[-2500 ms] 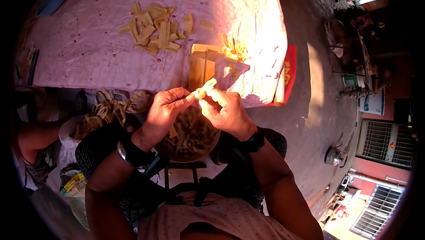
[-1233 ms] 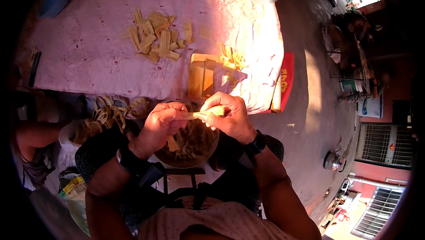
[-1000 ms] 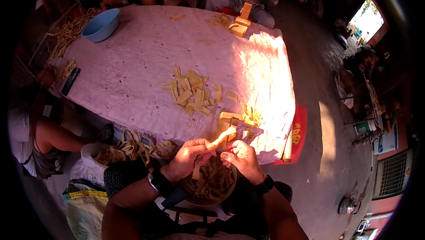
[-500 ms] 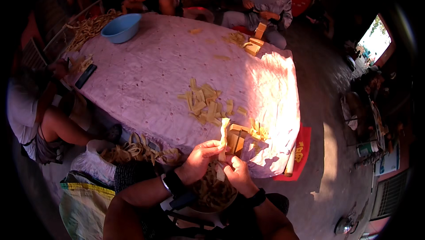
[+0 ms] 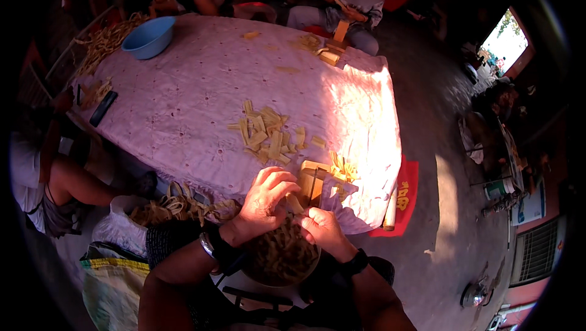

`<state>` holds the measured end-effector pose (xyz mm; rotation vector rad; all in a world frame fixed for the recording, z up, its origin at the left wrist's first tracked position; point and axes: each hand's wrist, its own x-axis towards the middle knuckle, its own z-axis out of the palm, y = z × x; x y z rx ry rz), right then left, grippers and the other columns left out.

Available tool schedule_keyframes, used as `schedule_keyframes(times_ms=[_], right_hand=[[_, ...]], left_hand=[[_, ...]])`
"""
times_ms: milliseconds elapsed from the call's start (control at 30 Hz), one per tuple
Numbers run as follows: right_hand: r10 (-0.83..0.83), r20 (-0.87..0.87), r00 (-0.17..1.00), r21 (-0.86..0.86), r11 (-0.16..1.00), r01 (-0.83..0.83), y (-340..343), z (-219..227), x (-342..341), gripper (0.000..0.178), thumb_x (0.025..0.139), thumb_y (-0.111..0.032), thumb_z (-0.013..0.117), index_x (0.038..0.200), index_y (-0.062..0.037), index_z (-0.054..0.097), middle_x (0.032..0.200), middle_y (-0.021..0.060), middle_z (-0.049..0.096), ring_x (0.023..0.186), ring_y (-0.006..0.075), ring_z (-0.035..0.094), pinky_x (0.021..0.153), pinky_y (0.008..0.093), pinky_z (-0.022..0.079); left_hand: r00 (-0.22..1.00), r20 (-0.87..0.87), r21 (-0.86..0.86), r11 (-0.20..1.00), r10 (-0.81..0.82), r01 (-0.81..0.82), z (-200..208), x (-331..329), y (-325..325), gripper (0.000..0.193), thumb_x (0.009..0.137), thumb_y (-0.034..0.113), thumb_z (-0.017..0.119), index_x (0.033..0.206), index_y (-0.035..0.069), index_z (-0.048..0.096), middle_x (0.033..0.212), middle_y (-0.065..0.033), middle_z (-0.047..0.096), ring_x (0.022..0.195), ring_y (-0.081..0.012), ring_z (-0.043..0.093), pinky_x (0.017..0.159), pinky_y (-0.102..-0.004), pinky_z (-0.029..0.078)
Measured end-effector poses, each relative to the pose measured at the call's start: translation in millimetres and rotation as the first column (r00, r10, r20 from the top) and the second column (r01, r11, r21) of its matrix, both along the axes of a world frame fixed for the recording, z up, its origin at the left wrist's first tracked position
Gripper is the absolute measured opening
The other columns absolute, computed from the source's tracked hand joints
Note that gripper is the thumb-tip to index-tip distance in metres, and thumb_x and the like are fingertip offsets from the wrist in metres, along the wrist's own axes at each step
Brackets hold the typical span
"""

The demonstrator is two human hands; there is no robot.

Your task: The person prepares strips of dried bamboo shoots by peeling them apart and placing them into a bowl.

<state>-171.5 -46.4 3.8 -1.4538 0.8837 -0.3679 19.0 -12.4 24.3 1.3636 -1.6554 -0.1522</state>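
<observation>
Between my two hands I have a short pale strip (image 5: 295, 203), up near the edge of the surface (image 5: 207, 105) closest to me and above the bowl (image 5: 278, 283) at my lap. The fingers of my right hand (image 5: 325, 230) are drawn in narrow, thumb pressed toward forefinger at the strip's lower end, which looks like a grip meant for fine control rather than force. The fingers of my left hand (image 5: 261, 204) arch over the upper end from above; their undersides are turned away, so I cannot tell how firmly they close on it, or whether they pinch it at all. Having both hands at the one small piece would, I judge, steady it from two sides. The bowl, full of curled pieces (image 5: 281, 254), sits right under my hands, presumably so that anything let go drops straight in. The wooden block (image 5: 310, 179) rests just beyond my fingers at the surface's edge, probably to be within easy reach, with a sunlit bunch of strips (image 5: 343, 168) beside it. A loose pile of flat pieces (image 5: 267, 134) lies farther in on the pink cloth, a short stretch away and apart from the bowl, perhaps so the two lots don't mix. To my left, longer strips (image 5: 168, 210) lie heaped over a white sack (image 5: 115, 226), low beside my leg, likely to leave the surface less crowded.
</observation>
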Motion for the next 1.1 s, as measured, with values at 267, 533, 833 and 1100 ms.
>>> schedule_keyframes(times_ms=[267,533,833,1100], right_hand=[[0.036,0.212,0.977,0.139,0.988,-0.067,2,27,-4,0.024,0.097,-0.022,0.048,0.101,-0.0016,0.060,0.060,0.0002,0.052,0.052,0.0052,0.047,0.048,0.0202,0.038],[-0.022,0.103,0.994,-0.089,0.996,0.032,-4,2,0,0.032,0.097,-0.019,0.047,0.126,-0.0072,0.053,0.064,-0.0005,0.055,0.055,0.0069,0.050,0.052,0.0198,0.043],[0.092,-0.001,0.996,0.172,0.981,-0.090,0,-6,10,0.047,0.092,-0.001,0.043,0.137,-0.0147,0.040,0.070,0.0026,0.059,0.057,0.0095,0.057,0.052,0.0235,0.050],[0.070,0.056,0.996,-0.412,0.910,-0.041,14,-19,21,0.048,0.089,-0.002,0.052,0.135,-0.0058,0.039,0.086,0.0108,0.066,0.066,0.0165,0.065,0.057,0.0262,0.053]], left_hand=[[0.727,-0.645,0.283,0.810,-0.235,0.513,-30,0,4,0.013,0.087,0.008,0.059,0.097,0.001,0.063,0.080,-0.0033,0.061,0.070,-0.0089,0.056,0.064,-0.0219,0.044],[0.725,-0.665,0.344,0.790,-0.178,0.508,-39,-22,16,0.013,0.090,0.007,0.056,0.099,0.000,0.060,0.074,-0.0029,0.058,0.067,-0.0075,0.051,0.063,-0.0219,0.043],[0.744,-0.667,0.331,0.881,-0.035,0.338,-23,-33,26,0.023,0.081,0.006,0.067,0.089,0.001,0.046,0.069,-0.0075,0.053,0.059,-0.0066,0.048,0.052,-0.0248,0.043],[0.721,-0.690,0.361,0.891,0.056,0.276,-46,-24,23,0.016,0.078,0.001,0.064,0.080,0.002,0.048,0.069,-0.0004,0.048,0.061,-0.0038,0.042,0.053,-0.0211,0.037]])
